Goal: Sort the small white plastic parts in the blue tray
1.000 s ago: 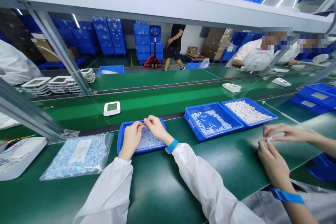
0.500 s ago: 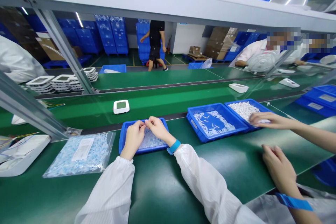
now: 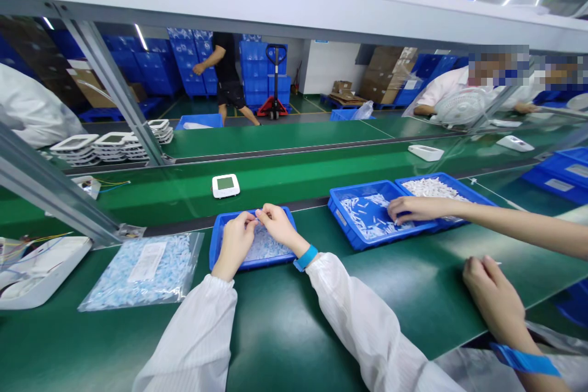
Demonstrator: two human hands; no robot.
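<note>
My left hand point(image 3: 237, 239) and my right hand point(image 3: 276, 225) meet above a small blue tray point(image 3: 214, 250), fingertips pinched close together. Whatever sits between the fingers is too small to make out. Inside the tray lies a layer of small pale blue-white pieces point(image 3: 266, 246). To the left of it, a clear plastic bag point(image 3: 138, 272) with a white label is full of similar light-blue pieces. A blue band circles my right wrist, and both forearms are in white sleeves.
At right, a co-worker's hand point(image 3: 404, 209) reaches into a blue bin point(image 3: 342, 220) of white strips; their other hand point(image 3: 493, 294) rests nearer. Beyond runs a green conveyor point(image 3: 294, 174) carrying a white device with a screen point(image 3: 225, 186). A metal post point(image 3: 98, 61) stands left.
My hands stay pinched over the tray. The co-worker's hand has moved left from the white-parts bin to the strips bin. The devices on the conveyor have shifted right; a walking person has moved left.
</note>
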